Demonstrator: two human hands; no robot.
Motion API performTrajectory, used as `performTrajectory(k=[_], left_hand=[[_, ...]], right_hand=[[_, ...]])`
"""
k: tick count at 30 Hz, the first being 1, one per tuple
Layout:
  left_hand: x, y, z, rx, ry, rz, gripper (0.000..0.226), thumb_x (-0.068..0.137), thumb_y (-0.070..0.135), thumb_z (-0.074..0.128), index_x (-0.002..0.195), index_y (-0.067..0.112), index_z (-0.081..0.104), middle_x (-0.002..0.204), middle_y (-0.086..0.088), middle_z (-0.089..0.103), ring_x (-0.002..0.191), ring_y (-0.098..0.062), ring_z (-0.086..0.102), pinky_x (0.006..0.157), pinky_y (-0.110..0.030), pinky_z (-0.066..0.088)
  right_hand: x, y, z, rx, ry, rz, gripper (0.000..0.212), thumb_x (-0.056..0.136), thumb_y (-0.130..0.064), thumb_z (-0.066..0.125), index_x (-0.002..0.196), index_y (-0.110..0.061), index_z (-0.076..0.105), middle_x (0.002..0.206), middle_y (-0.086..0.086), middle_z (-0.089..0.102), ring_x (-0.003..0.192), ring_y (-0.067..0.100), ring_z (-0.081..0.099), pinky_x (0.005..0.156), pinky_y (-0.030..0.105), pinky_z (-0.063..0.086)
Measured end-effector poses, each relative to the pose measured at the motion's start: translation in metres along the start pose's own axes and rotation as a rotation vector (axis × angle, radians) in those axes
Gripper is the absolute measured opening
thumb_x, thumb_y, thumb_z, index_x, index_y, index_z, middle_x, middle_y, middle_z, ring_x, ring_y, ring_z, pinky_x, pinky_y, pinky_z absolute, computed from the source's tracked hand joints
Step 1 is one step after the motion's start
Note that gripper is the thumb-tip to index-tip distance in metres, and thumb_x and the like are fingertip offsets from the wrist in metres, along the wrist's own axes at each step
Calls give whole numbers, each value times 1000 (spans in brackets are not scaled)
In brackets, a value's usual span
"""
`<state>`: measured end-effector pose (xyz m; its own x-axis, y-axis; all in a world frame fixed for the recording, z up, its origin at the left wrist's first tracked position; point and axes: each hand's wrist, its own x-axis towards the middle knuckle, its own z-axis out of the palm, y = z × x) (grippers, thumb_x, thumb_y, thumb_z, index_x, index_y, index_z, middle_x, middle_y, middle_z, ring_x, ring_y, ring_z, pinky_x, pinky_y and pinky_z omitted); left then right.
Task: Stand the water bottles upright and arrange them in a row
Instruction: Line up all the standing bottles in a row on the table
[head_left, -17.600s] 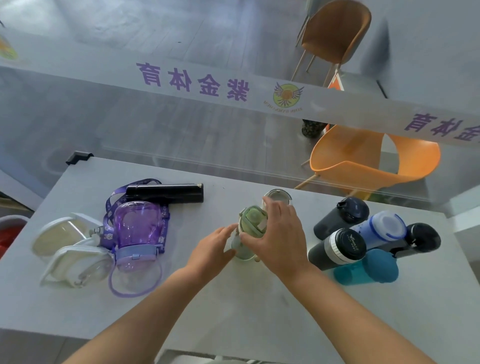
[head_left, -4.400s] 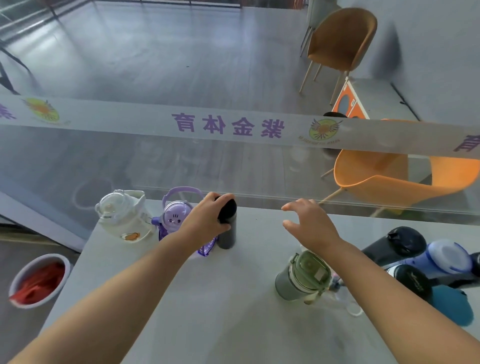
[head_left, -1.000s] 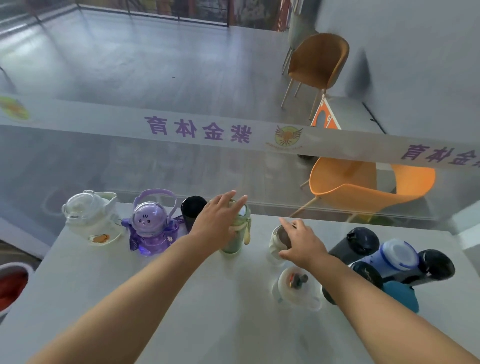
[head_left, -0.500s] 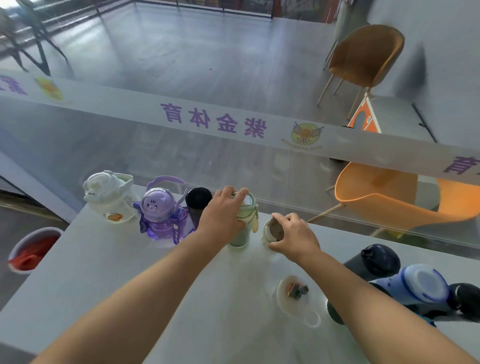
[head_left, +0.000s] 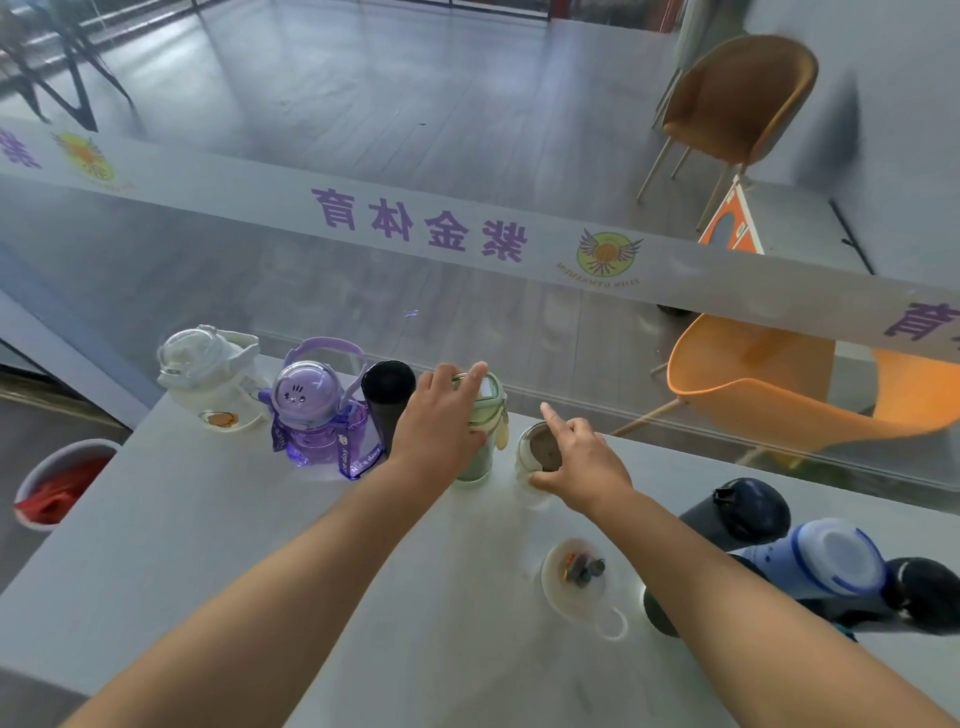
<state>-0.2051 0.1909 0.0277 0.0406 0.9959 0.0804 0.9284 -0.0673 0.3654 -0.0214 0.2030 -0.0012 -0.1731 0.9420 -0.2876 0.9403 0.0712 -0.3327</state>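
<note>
Smooth grey desk (head_left: 197, 545) has four bottles upright along its 12 o'clock edge. Left hand (head_left: 441, 426) has its grip wrapped on the green plastic bottle (head_left: 480, 441); right hand (head_left: 582, 462), thumb touching the small clear lidless bottle (head_left: 535, 452), grip looks released. Dark and blue bottles (head_left: 810, 566) lie piled at 3 o'clock.

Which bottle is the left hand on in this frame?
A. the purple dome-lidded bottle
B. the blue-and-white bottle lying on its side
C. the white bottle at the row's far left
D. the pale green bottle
D: the left hand wraps the upright pale green bottle, between the black cylindrical bottle and the right hand.
</note>
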Motion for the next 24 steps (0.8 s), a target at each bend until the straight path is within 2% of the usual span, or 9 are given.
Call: performTrajectory(k=[2,4,6,9,12,15,17,21,24], left_hand=[[-1,1,0,41,-2,8,78,79,29,66,142,23,21,133,-12,39,121,-29,35,103,-35,32],[-4,2,0,143,40,19,83,77,34,68,143,23,19,141,-12,34,128,-29,31,108,-37,28],[-13,5,2,238,180,76,85,68,34,75,139,20,30,139,-12,39,128,-28,31,107,-40,32],[-36,13,19,154,325,266,75,61,34,76,127,20,45,127,-6,53,119,-22,37,101,-36,33],[-60,31,41,35,97,452,74,60,34,80,125,20,48,122,-2,58,115,-18,36,101,-34,35],[-74,49,61,-48,-362,447,78,72,34,73,138,25,31,140,7,40,129,-15,26,105,-35,37],[-78,59,73,-51,-514,442,87,69,33,75,140,29,24,145,10,32,133,-13,23,102,-34,41],[-81,73,87,-94,-605,396,94,64,30,77,139,30,21,144,12,29,131,-11,25,94,-33,47],[-81,82,93,-109,-529,388,74,63,28,74,126,26,34,131,8,41,119,-16,38,83,-34,50]], right_hand=[[-6,5,-3,37,30,7,91,78,-43,66,145,-29,7,132,7,39,118,24,42,91,35,43],[-18,15,-7,101,108,-27,86,81,-42,64,145,-19,13,136,9,40,123,25,40,96,35,40],[-35,29,-10,174,193,-66,75,83,-38,64,142,-12,25,136,10,44,124,25,42,99,35,39],[-61,48,-10,251,264,-49,59,84,-32,64,134,-13,40,127,9,54,114,22,51,96,37,46],[-81,63,-11,247,324,-42,43,84,-26,64,124,-12,53,119,10,60,104,23,57,89,40,52],[-98,74,-14,244,415,-69,32,83,-19,67,113,-11,62,112,11,64,96,23,62,85,40,55],[-108,81,-18,249,477,-88,26,81,-15,67,107,-9,65,105,11,67,90,23,63,83,40,56],[-122,96,-23,243,568,-82,20,79,-8,68,100,-8,68,98,10,70,87,23,65,81,37,56],[-128,110,-25,251,589,-74,17,80,-5,66,96,-10,69,96,7,70,85,18,64,80,29,55]])
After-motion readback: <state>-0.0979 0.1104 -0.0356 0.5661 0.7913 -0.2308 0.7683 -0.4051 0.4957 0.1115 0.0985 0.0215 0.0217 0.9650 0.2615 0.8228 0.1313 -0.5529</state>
